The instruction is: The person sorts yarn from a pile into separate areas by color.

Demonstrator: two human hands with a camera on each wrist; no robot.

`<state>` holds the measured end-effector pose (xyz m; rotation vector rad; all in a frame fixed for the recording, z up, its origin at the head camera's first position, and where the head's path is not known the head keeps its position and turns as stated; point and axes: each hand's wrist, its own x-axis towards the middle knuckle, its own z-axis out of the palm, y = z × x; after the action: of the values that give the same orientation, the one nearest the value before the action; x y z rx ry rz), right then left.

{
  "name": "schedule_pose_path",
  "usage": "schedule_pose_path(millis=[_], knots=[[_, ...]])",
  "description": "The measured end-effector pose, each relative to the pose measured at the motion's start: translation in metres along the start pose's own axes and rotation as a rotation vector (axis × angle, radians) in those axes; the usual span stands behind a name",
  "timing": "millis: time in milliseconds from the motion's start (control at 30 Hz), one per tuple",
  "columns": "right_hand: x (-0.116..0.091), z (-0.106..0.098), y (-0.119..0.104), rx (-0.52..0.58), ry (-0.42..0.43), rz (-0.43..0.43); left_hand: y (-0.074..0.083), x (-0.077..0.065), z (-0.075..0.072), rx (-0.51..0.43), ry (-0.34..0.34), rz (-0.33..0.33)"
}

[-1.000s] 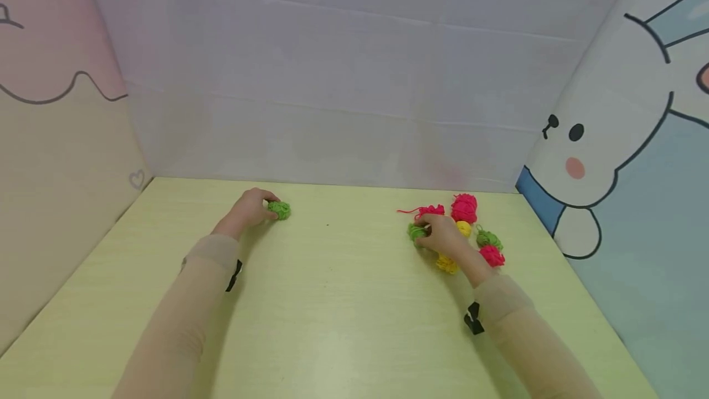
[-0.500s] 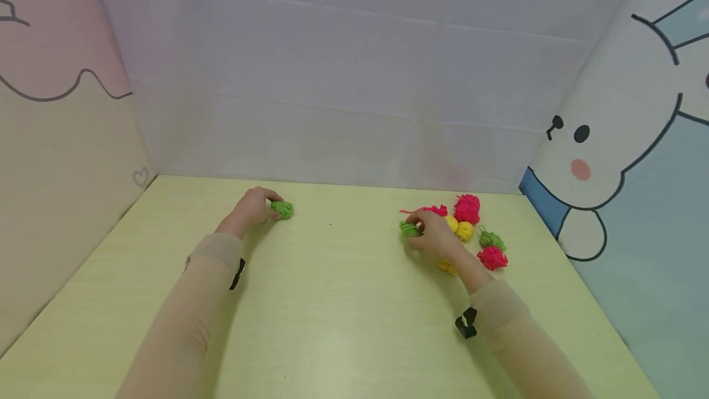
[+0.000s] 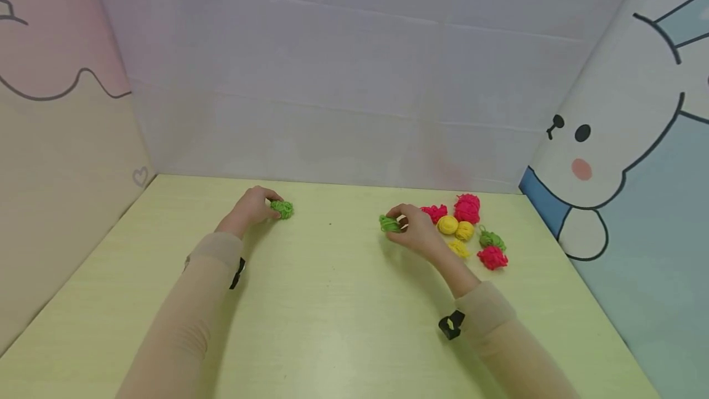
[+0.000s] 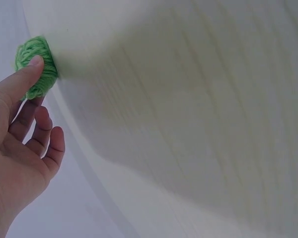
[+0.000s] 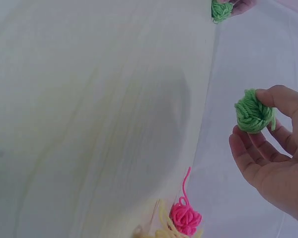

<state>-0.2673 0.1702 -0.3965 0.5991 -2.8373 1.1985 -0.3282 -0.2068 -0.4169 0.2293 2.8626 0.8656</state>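
Note:
My left hand (image 3: pixel 253 208) pinches a green yarn ball (image 4: pixel 36 67) between thumb and fingers at the back left of the table; the other fingers curl loosely beside it. To the right, my right hand (image 3: pixel 414 228) holds a second green yarn ball (image 5: pixel 254 112) by thumb and fingertips, raised above the table with its shadow below. Just right of that hand lie a pink ball (image 3: pixel 434 213) with a loose strand and two yellow balls, one of them a smooth round yellow ball (image 3: pixel 447 225). A third yellow ball (image 3: pixel 459 248) is partly behind the right wrist.
A larger pink ball (image 3: pixel 467 209), a green ball (image 3: pixel 491 239) and another pink ball (image 3: pixel 492 258) lie at the table's right side. A pale wall (image 3: pixel 343 79) stands along the back edge of the table (image 3: pixel 327 313), with printed panels on both sides.
My right hand has lifted its green ball away from the pile and moved left, uncovering yellow balls. My left hand and its ball stay nearly in place.

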Motion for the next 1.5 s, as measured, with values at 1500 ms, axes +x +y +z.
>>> schedule_pose_path(millis=[1500], knots=[[0.062,0.089,-0.060,0.260,-0.007,0.037,0.001,-0.008,0.000,0.045,-0.014,-0.025]])
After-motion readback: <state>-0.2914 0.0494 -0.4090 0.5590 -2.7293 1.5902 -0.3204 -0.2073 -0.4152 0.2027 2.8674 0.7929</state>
